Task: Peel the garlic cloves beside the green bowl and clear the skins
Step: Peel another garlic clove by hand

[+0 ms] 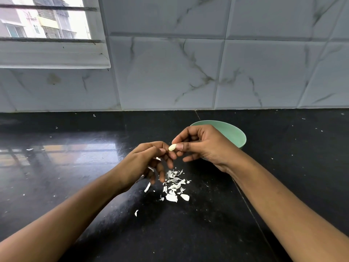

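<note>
The right hand (200,146) pinched a small, pale, glossy garlic clove (172,147) between thumb tip and forefinger, held up off the polished black stone counter (75,186). The left hand (143,161) met it from the other side. Its fingers were curled, and its thumb and forefinger were closed at the clove's free end, seemingly nipping the tip or a last shred of skin; which one could not be told. A white scrap showed among the curled left fingers.

The clove looked bare and smooth. It would probably be very light, firm, and a little slick once skinned, so a pinch across its broad middle should hold better than one at the tapered ends. A hard squeeze might shoot it out sideways.

Directly below the grip lay a loose heap of thin, white, papery garlic skins (175,186), with a few stray flakes scattered nearer the person. These would likely be weightless, brittle and prone to drift, so they would be better swept together than picked up singly.

Just behind the gripping hand stood the round, pale green ceramic bowl (236,137), touching or nearly touching the right wrist. Only its far inner wall showed, and that was bare. Its bottom was hidden, so what it held could not be told.
</note>
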